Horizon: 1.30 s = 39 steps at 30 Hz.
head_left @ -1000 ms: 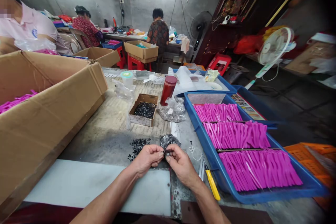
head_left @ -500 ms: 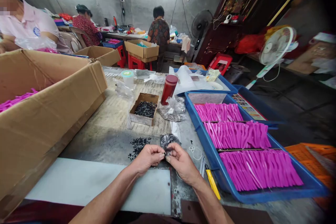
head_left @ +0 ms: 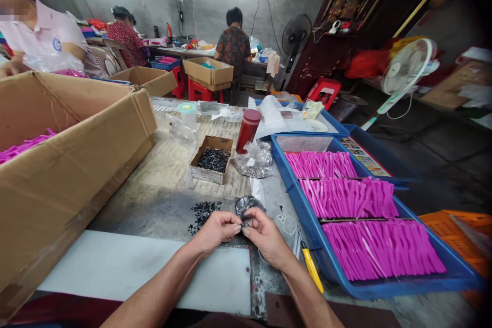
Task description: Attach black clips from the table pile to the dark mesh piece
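Observation:
My left hand point(head_left: 218, 230) and my right hand point(head_left: 265, 236) meet fingertip to fingertip above the table. Both are closed in a pinch on a tiny dark piece point(head_left: 242, 225), mostly hidden by the fingers, its kind too small to make out. Just behind my left hand lies a loose pile of small black parts point(head_left: 204, 214). A plastic bag with dark contents point(head_left: 248, 205) rests behind my right hand. Under my left forearm is a pale flat board point(head_left: 154, 261). To the right of my right hand lies a yellow-handled tool point(head_left: 312, 269).
A large cardboard box point(head_left: 84, 174) stands at the left. On the right, a blue tray point(head_left: 295, 205) holds rows of magenta strips point(head_left: 380, 248). Farther back are a small box of black parts point(head_left: 209, 174) and a dark red canister point(head_left: 248, 130). Other people sit beyond the table.
My hands stay almost in place, still pinched together with only slight finger movement. The view has shifted very slightly.

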Each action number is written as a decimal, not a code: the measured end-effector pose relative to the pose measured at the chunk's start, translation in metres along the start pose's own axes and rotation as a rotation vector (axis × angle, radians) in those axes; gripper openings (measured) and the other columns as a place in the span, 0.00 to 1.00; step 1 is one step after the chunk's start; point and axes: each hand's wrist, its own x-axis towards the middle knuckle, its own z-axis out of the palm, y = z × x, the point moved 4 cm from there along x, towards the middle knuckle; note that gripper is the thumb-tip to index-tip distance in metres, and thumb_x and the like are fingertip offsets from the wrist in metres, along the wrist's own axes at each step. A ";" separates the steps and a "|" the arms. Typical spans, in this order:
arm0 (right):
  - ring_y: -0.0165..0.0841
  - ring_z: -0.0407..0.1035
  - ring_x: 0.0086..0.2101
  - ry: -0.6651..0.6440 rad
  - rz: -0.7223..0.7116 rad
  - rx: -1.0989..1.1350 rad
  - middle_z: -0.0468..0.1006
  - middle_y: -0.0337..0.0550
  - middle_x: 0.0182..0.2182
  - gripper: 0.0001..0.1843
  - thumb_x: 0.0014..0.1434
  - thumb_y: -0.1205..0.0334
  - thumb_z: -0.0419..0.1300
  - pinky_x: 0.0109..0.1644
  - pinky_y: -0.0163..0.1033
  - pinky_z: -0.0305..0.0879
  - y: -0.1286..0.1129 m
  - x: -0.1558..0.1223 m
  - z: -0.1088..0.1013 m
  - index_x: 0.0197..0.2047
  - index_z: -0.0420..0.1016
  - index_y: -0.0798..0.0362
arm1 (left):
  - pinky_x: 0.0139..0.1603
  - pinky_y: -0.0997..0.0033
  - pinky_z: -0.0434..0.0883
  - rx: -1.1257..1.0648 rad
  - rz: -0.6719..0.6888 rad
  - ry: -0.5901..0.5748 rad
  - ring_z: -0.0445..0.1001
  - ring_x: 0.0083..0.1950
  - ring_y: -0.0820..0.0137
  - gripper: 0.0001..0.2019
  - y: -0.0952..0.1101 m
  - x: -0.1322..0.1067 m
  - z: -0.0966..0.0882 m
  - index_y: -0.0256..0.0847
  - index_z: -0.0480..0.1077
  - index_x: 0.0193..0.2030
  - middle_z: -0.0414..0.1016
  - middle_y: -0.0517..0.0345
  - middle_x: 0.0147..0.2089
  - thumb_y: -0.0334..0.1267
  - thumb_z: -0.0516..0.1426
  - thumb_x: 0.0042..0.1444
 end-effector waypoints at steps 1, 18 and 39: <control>0.24 0.57 0.23 0.003 0.001 0.001 0.60 0.31 0.21 0.11 0.46 0.69 0.52 0.26 0.30 0.52 0.000 0.000 0.000 0.35 0.59 0.52 | 0.17 0.79 0.42 0.007 0.000 0.003 0.46 0.16 0.84 0.13 0.000 0.000 0.000 0.32 0.64 0.22 0.53 0.70 0.14 0.41 0.60 0.38; 0.27 0.57 0.25 0.079 -0.015 -0.073 0.62 0.33 0.23 0.09 0.47 0.67 0.53 0.29 0.31 0.53 0.006 -0.007 -0.017 0.35 0.63 0.53 | 0.16 0.82 0.48 -0.009 0.098 0.203 0.51 0.16 0.83 0.11 0.034 0.000 -0.021 0.33 0.64 0.24 0.57 0.68 0.15 0.39 0.59 0.38; 0.27 0.56 0.21 0.197 0.035 -0.154 0.60 0.32 0.18 0.09 0.47 0.61 0.53 0.25 0.31 0.52 0.018 -0.023 -0.034 0.32 0.67 0.55 | 0.34 0.75 0.61 1.451 0.262 0.146 0.66 0.33 0.70 0.07 0.061 0.007 -0.034 0.38 0.69 0.26 0.69 0.57 0.28 0.29 0.50 0.45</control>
